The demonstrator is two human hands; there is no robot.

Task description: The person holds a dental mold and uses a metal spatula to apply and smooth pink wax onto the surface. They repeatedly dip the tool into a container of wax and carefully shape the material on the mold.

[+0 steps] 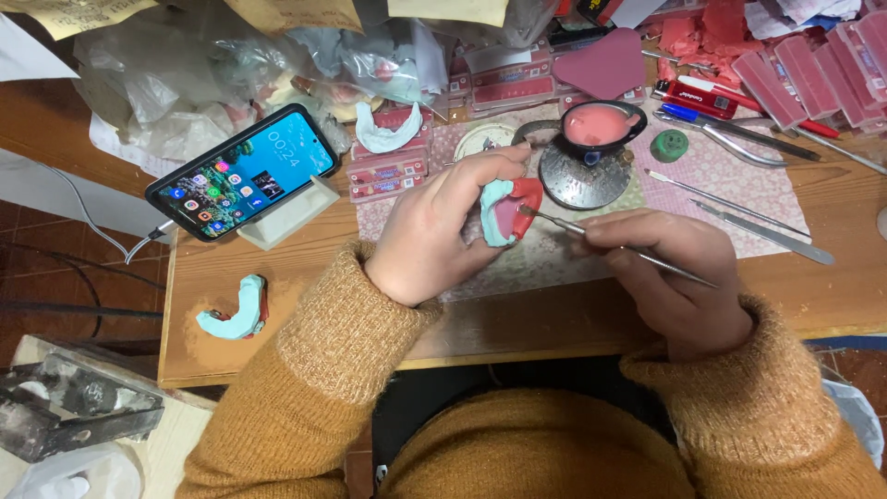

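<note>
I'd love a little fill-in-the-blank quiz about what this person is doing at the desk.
1. The left hand holds a pale blue and ____ dental mould.
2. The right hand holds a thin ____ tool whose tip touches the mould.
3. A phone leans on a white stand to the ____ of the hands.

Missing words: red; metal; left

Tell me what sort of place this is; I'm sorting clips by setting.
Probably a small dental workshop bench. The left hand holds a pale green jaw-shaped cast with red wax, the right hand works it with a thin metal tool, and pink wax sheets and a small bowl of pink wax lie close by.
</note>
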